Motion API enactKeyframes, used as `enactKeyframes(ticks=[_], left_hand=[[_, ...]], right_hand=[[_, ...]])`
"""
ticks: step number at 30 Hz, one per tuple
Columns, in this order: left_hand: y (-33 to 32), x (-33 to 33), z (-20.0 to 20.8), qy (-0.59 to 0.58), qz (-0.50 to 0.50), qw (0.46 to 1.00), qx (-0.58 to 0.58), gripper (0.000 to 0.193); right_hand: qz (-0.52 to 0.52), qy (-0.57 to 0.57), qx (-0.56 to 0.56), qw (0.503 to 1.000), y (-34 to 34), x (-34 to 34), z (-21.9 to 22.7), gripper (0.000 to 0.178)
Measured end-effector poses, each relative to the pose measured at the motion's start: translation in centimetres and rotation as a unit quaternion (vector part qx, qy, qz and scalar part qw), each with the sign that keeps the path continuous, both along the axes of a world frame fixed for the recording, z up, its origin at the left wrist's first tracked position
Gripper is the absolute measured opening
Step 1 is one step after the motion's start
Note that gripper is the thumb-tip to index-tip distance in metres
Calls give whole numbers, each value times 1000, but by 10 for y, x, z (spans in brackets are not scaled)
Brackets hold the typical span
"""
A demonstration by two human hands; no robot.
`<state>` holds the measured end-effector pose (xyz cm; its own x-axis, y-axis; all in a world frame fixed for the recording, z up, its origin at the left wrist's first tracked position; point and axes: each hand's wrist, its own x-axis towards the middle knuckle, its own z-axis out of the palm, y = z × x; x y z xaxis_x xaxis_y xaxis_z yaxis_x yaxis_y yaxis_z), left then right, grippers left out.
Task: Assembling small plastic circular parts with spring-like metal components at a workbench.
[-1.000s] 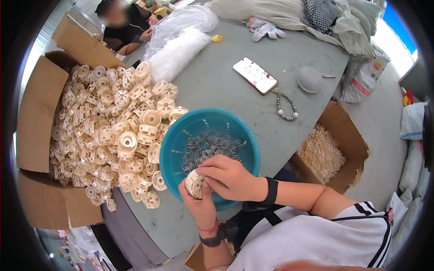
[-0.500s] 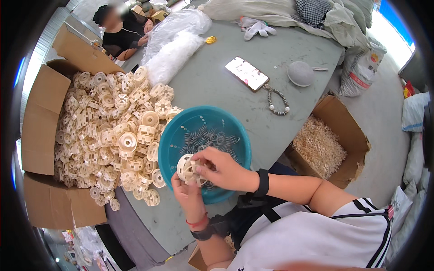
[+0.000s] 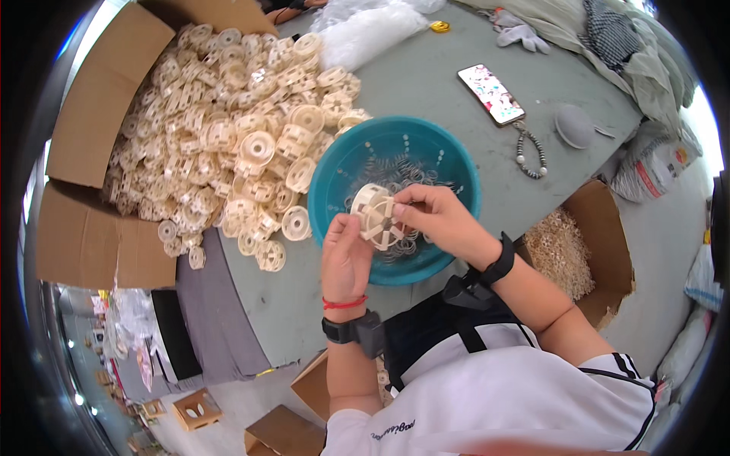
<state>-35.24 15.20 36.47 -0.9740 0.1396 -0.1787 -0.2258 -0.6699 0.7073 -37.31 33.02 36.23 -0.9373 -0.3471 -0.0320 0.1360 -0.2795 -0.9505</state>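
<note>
A cream-coloured round plastic part with slots and spokes (image 3: 376,219) is held up over a teal basin (image 3: 323,171). My left hand (image 3: 347,257) is closed on its lower left side, thumb and fingers at the rim. My right hand (image 3: 437,215) pinches its right side with thumb and fingertips. Whether a small piece is also in the right fingers cannot be made out. Loose metal springs (image 3: 403,171) lie in the basin below, partly hidden by the hands and the part.
Left of the basin, a big heap of similar cream parts (image 3: 220,144) spills from a cardboard box (image 3: 106,99). Beyond lie a phone (image 3: 493,93) with a beaded strap (image 3: 532,156), a grey mask (image 3: 576,126) and a glove (image 3: 523,35). A carton of small pale pieces (image 3: 559,251) stands at right.
My view has swung, so the table and basin sit higher and further right. The round part has turned, its spoked face now showing more. Both hands stay on it.
</note>
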Motion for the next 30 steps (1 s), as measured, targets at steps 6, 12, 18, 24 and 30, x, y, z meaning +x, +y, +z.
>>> enactKeyframes(ticks=[6,12,18,24,30], left_hand=[[3,7,4,284,182,683,-647,14],[-54,53,1,73,96,985,-121,22],[-142,187,-51,-189,-46,949,-248,11],[-159,254,-60,-269,-327,605,-674,29],[-109,99,6,-18,-111,817,-566,35]], right_hand=[[9,0,8,1000,5,1,0,17],[-294,195,99,930,71,15,-7,15],[-525,148,336,768,211,82,-73,18],[-573,18,496,652,294,144,-140,36],[-536,190,410,712,184,57,-97,35]])
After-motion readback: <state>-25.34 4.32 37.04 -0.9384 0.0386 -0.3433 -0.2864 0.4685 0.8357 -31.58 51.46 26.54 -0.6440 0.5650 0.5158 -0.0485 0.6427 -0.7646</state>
